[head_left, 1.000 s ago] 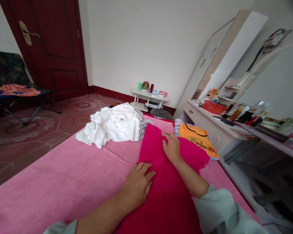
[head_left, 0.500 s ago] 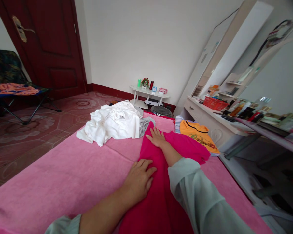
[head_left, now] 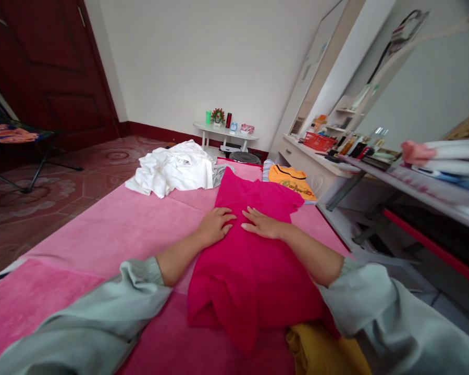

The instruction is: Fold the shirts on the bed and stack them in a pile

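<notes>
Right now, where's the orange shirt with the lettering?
Head view, right of centre: the orange shirt lies near the right edge of the pink cover, between the magenta shirt and the white dresser.

Matt magenta cloth forms the shirt (head_left: pixel 273 276), set against a bedcover (head_left: pixel 113 224) of plush, velvety fabric. The person's 2 sleeves (head_left: pixel 89 307) are smooth, pale-green cloth; the white garment (head_left: pixel 160 172) is matt, wrinkled fabric. The red basket (head_left: pixel 319 141) looks plastic, the floor tiles (head_left: pixel 101 182) smooth and lightly glossy, the dark-red door (head_left: pixel 58 67) softly lustrous.
</notes>
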The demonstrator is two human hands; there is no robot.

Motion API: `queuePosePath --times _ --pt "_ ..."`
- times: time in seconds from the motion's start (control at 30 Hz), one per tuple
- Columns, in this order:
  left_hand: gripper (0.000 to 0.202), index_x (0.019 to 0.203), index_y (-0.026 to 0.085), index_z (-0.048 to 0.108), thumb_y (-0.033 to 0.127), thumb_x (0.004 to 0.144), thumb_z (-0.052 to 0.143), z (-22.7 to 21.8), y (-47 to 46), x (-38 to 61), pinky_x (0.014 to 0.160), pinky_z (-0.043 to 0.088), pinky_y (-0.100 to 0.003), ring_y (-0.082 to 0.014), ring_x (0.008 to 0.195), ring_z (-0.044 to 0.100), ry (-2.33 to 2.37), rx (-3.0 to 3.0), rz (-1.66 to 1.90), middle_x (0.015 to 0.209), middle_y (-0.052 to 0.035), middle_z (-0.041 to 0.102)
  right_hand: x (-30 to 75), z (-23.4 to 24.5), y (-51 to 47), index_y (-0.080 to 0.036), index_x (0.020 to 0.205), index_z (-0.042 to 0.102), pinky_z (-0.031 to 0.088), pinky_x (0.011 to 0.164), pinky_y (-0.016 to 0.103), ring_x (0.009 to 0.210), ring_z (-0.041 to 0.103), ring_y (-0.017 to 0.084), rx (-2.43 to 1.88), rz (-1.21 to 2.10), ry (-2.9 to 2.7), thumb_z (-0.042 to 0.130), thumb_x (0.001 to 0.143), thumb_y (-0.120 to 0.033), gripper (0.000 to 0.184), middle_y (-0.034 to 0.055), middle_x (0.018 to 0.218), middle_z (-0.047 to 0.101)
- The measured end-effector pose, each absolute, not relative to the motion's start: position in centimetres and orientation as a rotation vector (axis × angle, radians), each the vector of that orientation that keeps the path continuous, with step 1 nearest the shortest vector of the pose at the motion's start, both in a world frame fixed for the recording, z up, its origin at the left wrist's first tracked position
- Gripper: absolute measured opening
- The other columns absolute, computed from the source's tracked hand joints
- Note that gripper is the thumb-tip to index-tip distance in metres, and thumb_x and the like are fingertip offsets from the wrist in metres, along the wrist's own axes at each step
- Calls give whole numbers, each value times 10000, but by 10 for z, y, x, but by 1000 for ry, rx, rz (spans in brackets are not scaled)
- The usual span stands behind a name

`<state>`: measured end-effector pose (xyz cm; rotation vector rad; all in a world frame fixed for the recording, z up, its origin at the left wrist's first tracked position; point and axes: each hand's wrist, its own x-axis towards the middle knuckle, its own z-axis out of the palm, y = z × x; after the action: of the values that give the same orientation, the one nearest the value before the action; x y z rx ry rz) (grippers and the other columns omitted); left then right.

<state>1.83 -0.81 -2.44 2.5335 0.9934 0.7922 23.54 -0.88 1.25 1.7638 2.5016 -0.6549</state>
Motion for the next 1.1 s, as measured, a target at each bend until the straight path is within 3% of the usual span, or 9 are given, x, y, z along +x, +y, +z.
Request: queuePosePath --times 0.17,0.3,0.4,0.5,0.63,0.77,0.83,0.93,1.1 --pt "412 1250 65 542 109 850 452 -27 -17 11 1072 284 -396 -242 1275 408 937 2543 700 1376 -156 469 237 33 -65 -141 1333 499 236 1116 378 1362 293 277 1618 -698 2603 523 847 -495 601 123 1426 412" --pt "370 1167 124 615 101 813 510 -18 -43 -19 1037 365 -360 -226 1242 466 865 2474 637 1352 -138 502 237 51 -118 -226 1157 641 371 1017 347 1156 536 231 1531 -651 2899 545 819 -262 353 63 1218 614" --pt "213 981 154 667 164 837 510 -7 -79 -52 911 454 -319 -188 1021 593 926 2271 732 1095 -81 643 234 59 -162 -278 1128 634 406 974 290 1089 563 176 1501 -748 3040 519 722 -79 467 21 1156 624" --pt "191 833 146 635 270 874 495 0 -117 -76 703 479 -273 -154 744 597 1035 2058 699 787 -26 647 229 57 -197 -326 1175 595 378 1005 265 1146 515 157 1452 -837 3052 569 669 -54 575 5 1224 565" --pt "193 851 151 614 335 792 630 0 -151 -83 672 453 -257 -151 733 579 974 1952 581 792 -11 647 217 45 -212 -308 1207 585 330 1051 325 1225 436 197 1386 -743 3109 663 694 -147 543 30 1310 491" --pt "187 722 169 524 287 738 668 1 -162 -72 566 397 -226 -119 618 507 1087 2050 669 670 23 571 208 40 -205 -246 971 699 383 971 330 1107 516 187 1363 -683 3237 603 783 -146 234 38 1194 567" --pt "219 665 182 462 269 743 647 8 -166 -69 544 370 -223 -110 588 472 1150 2173 736 640 32 529 207 44 -202 -228 912 708 411 918 308 1043 547 174 1406 -741 3291 591 798 -145 183 40 1127 598" --pt "191 642 193 409 198 765 554 23 -173 -70 541 353 -218 -101 573 470 1179 2349 871 638 36 508 211 55 -200 -213 904 701 429 875 278 993 571 154 1470 -872 3349 540 754 -32 285 37 1067 618" --pt "177 573 195 352 122 655 492 40 -188 -71 483 257 -230 -86 462 406 1395 2549 828 512 65 422 224 70 -203 -208 906 694 432 868 272 973 586 149 1470 -939 3381 480 688 47 398 30 1025 634"
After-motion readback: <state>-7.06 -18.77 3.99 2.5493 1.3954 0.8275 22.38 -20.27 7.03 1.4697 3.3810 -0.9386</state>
